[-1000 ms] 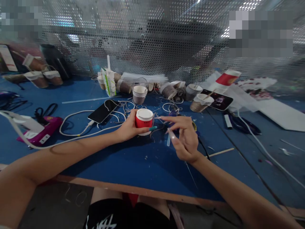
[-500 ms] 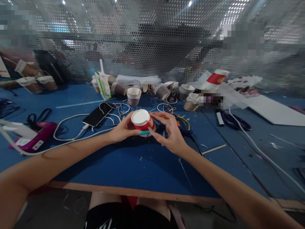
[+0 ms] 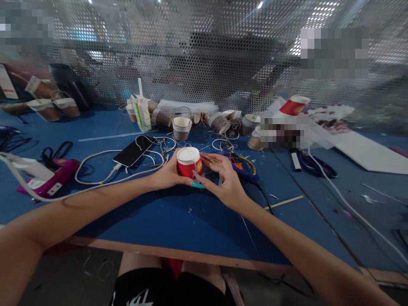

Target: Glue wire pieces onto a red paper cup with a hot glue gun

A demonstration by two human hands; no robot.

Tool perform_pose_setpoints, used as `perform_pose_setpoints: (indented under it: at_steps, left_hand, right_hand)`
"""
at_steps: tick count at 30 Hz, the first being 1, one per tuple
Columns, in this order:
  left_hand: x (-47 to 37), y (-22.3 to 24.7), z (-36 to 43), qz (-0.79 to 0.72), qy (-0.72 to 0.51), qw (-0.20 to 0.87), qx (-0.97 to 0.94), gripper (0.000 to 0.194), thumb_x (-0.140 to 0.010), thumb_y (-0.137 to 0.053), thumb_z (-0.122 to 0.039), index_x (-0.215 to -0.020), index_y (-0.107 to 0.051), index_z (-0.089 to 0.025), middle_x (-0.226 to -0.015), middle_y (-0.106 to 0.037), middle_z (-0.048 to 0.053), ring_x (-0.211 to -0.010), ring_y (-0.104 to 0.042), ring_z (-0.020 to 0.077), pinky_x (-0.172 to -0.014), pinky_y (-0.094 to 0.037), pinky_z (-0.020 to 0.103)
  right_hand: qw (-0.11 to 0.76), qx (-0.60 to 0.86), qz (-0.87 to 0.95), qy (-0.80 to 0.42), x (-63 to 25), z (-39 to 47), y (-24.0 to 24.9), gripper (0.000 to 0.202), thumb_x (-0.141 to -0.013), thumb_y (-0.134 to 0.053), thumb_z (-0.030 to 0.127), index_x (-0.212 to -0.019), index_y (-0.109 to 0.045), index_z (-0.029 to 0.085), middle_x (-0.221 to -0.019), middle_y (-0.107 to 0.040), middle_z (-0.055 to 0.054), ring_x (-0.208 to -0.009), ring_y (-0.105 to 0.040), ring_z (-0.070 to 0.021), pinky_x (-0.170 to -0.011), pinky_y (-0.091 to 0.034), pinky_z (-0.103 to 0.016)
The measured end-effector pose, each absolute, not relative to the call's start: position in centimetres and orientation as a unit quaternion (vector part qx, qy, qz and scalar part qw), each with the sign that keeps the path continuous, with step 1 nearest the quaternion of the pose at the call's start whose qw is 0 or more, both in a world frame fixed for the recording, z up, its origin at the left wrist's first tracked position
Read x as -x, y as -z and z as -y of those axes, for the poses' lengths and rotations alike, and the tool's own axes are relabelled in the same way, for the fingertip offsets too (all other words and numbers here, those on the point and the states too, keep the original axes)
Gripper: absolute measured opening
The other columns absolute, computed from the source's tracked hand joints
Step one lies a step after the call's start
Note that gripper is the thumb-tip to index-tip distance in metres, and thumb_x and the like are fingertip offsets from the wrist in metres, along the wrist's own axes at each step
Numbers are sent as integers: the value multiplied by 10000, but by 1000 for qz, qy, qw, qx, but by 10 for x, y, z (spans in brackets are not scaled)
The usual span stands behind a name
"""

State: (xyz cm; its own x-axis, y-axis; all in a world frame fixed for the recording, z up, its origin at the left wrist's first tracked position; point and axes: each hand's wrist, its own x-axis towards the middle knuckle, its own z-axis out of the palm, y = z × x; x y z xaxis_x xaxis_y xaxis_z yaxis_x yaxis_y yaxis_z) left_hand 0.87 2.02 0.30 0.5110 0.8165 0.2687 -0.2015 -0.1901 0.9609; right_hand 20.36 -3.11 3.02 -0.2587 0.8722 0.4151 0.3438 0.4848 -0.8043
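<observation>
A red and white paper cup (image 3: 188, 163) with a gold emblem is held just above the blue table, its round white end facing up. My left hand (image 3: 170, 171) is wrapped around its left side, and the teal-nailed thumb lies low across the front. Curled at the cup's right side is my right hand (image 3: 225, 178), with its thumb tip against the cup's lower front. A thin pale piece shows by that thumb; whether it is a nail or a strip I cannot tell. The fingers behind the cup are partly hidden.
A phone (image 3: 134, 151) on a white cable lies left, near a purple power strip (image 3: 55, 176). Behind stand a grey-wrapped cup (image 3: 181, 128) and a drink carton (image 3: 140, 112). Blue-handled pliers (image 3: 247, 172) lie right, beyond them a white board (image 3: 366, 148). A perforated metal screen (image 3: 191, 55) closes the back.
The cup has tilted so that more of its red side and the gold emblem show. Both thumbs have shifted slightly lower on it. The whole view has moved a little.
</observation>
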Motion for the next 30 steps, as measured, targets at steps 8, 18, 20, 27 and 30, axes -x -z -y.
perform_pose_setpoints:
  at_steps: [8, 18, 20, 27, 30]
  left_hand:
    - [-4, -3, -20, -292, -426, 622, -589, 792, -541, -893, -252, -1220, -488, -217, -1196, -656, 98, -1150, -631, 303, -1019, -501, 527]
    - [-5, -4, -19, -348, -443, 639, -523, 775, -504, -906, -286, -1171, -520, -204, -1150, -662, 99, -1090, -647, 290, -969, -535, 520]
    - [-5, -2, -20, -359, -453, 628, -521, 805, -503, -907, -304, -1193, -499, -228, -1099, -668, 71, -1075, -649, 286, -952, -540, 512]
    - [-3, -5, -22, -333, -450, 647, -518, 691, -545, -884, -305, -1139, -542, -211, -1087, -689, 74, -1057, -657, 279, -962, -518, 478]
    - [-2, -9, -23, -335, -452, 669, -486, 604, -594, -839, -307, -1123, -567, -201, -1065, -707, 84, -1043, -673, 286, -961, -523, 471]
  right_hand:
    - [438, 450, 771, -107, -225, 21, -39, 321, -880, -515, 377, -1152, -433, 226, -1172, -608, -148, -1118, -616, -282, -969, -510, -525]
    - [148, 672, 723, 64, -256, 16, -38, 312, -764, -548, 331, -994, -482, 130, -1026, -520, -217, -1029, -500, -418, -839, -450, -628]
    - [123, 678, 721, 79, -258, 15, -36, 338, -743, -571, 347, -982, -477, 127, -999, -519, -213, -1015, -499, -426, -831, -441, -638]
    - [116, 714, 689, 54, -270, 7, -29, 539, -612, -696, 391, -1028, -467, 136, -1046, -518, -216, -976, -543, -434, -769, -476, -593]
    - [116, 717, 684, 61, -278, 5, -28, 622, -541, -765, 422, -1024, -491, 142, -1003, -551, -212, -931, -567, -428, -719, -495, -566]
